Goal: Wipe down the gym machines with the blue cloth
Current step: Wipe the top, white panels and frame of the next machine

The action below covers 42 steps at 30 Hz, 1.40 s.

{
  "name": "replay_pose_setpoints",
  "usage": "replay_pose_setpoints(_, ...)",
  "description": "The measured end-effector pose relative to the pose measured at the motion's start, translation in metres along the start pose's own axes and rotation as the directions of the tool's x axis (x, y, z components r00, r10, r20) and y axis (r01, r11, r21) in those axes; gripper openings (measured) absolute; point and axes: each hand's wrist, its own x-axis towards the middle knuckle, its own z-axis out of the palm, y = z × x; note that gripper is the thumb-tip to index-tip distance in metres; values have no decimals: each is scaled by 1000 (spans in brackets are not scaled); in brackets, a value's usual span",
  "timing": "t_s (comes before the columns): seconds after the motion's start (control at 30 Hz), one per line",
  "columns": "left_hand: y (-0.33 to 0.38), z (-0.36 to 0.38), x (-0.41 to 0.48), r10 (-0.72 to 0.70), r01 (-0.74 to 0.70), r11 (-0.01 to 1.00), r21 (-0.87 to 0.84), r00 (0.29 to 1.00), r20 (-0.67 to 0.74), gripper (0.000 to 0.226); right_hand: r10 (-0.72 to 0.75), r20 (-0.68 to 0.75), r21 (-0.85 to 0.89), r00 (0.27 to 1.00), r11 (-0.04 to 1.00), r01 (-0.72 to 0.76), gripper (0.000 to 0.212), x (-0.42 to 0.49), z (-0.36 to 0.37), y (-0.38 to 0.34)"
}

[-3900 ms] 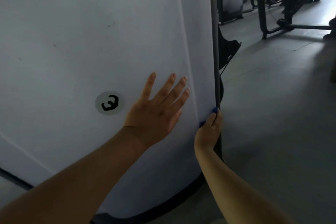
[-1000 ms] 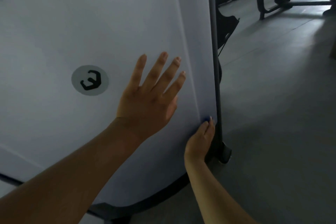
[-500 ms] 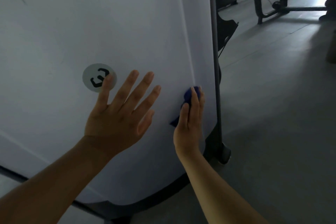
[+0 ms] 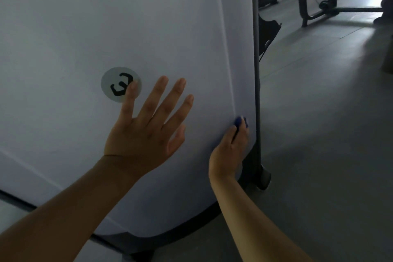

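Our left arm reaches up from the lower left corner, forearm bare and straight, wrist bent slightly back; our left hand (image 4: 146, 134) lies palm-flat on the white panel (image 4: 63, 38), fingers straight and spread, thumb angled out to the right. Our right arm comes up from the bottom edge, forearm bare; our right hand (image 4: 228, 153) stands edge-on to us, fingers together and nearly straight, pointing up; they press the blue cloth (image 4: 239, 121), which shows only past the fingertips.
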Motion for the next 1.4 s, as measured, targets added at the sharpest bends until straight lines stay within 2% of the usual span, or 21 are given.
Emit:
replay_pose_setpoints(0.07,0,1,-1,2,-2,1000,16,1000,-3,66,-216,91,-26,972,975,219,48,1,9,-24)
replay_pose_setpoints(0.13,0,1,0,9,-9,1000,26,1000,-7,66,-386,173,-39,906,916,398,50,-6,13,-28)
replay_pose_setpoints(0.2,-1,1,0,11,-11,1000,18,1000,-9,66,-353,124,-63,928,930,362,51,-16,8,-1)
replay_pose_setpoints(0.3,0,1,0,10,-10,1000,8,1000,-12,66,-98,10,-36,995,995,98,48,-20,4,8)
replay_pose_setpoints(0.33,0,1,0,7,-7,1000,7,1000,-16,66,-83,21,-26,996,996,84,47,-17,6,-3)
replay_pose_setpoints(0.4,0,2,0,7,-6,1000,14,1000,-26,66,-208,86,-25,974,977,211,48,-8,11,-27)
replay_pose_setpoints(0.47,0,2,0,8,-7,1000,17,999,-34,66,-378,180,-35,908,920,389,50,-7,11,-29)
replay_pose_setpoints(0.5,0,2,0,8,-7,1000,10,999,-33,65,-395,187,-48,899,911,410,51,-11,9,-17)
replay_pose_setpoints(0.6,-1,2,-1,6,-6,1000,-7,1000,-30,65,-194,74,-85,978,976,201,49,-32,-2,20)
replay_pose_setpoints(0.67,-1,3,-1,4,-4,1000,-10,999,-40,65,-117,80,-89,990,988,124,48,-35,2,8)
replay_pose_setpoints(0.73,-1,4,-1,2,-1,1000,7,999,-48,65,-232,156,-76,960,966,246,51,-28,11,-17)
replay_pose_setpoints(0.8,-1,4,-1,12,-11,1000,21,999,-45,65,-428,225,-67,875,889,452,53,-22,14,-20)
replay_pose_setpoints(0.83,-1,4,-1,17,-16,1000,19,999,-42,65,-453,236,-77,860,873,481,53,-24,12,-11)
replay_pose_setpoints(0.87,-1,4,-1,18,-17,1000,10,999,-39,65,-422,214,-95,881,889,448,54,-27,8,5)
replay_pose_setpoints(0.93,-2,4,-2,4,-5,1000,-12,999,-36,64,-240,105,-104,965,962,251,52,-38,1,26)
replay_pose_setpoints(1.0,-1,4,-3,-5,4,1000,-29,999,-40,62,-121,62,-83,991,988,126,50,-42,5,14)
replay_pose_setpoints(1.07,-2,3,-4,-11,9,999,-43,999,-49,61,-218,150,-62,964,971,229,50,-41,13,-13)
replay_pose_setpoints(1.13,-3,0,-6,-28,24,996,-83,999,-46,60,-424,260,-49,867,891,451,52,-41,17,-17)
replay_pose_setpoints(1.17,-3,-4,-9,-44,39,993,-113,998,-35,59,-469,281,-72,837,860,506,54,-45,16,-11)
replay_pose_setpoints(1.3,-4,-25,-47,-132,137,977,-163,990,41,64,-372,196,-123,907,909,399,56,-69,17,6)
replay_pose_setpoints(1.4,-15,-31,-75,-165,166,982,-91,986,16,69,-457,245,-73,855,871,486,56,-60,37,-46)
